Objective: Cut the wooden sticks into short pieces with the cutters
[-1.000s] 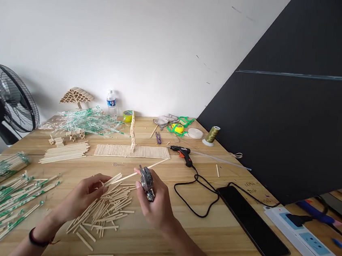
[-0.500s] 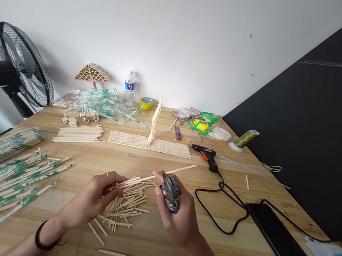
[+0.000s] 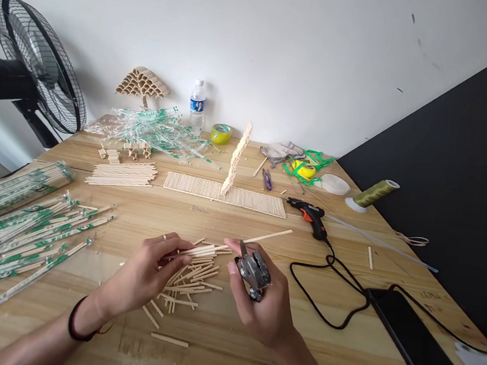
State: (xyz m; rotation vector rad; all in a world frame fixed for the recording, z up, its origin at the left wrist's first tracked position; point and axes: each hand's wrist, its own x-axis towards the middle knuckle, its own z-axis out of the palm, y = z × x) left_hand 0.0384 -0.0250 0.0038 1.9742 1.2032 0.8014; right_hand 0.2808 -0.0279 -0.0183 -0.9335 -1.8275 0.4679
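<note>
Several pale wooden sticks (image 3: 202, 251) are pinched between the thumb and fingers of my left hand (image 3: 142, 270), which is closed. My right hand (image 3: 269, 304) is wrapped round a compact grey metal hand tool (image 3: 255, 272) that looks like pliers or a cutter; its jaws are hard to make out. One longer stick (image 3: 271, 235) runs past my right fingertips, pointing away to the right. I cannot tell whether those fingers grip it. Below and between both hands lies a loose pile of short cut sticks (image 3: 196, 282).
Behind the hands, a flat stick panel (image 3: 254, 199) bears an upright stick piece (image 3: 237, 158). A glue gun (image 3: 312, 216) with a looping cord lies right, near a black slab (image 3: 418, 346). Wrapped chopsticks (image 3: 24, 241) cover the left; a fan (image 3: 42, 65) stands behind them.
The view has shifted, so the table's contents appear slightly higher and further right. Both hands keep their holds on the sticks and the tool, close together over the pile.
</note>
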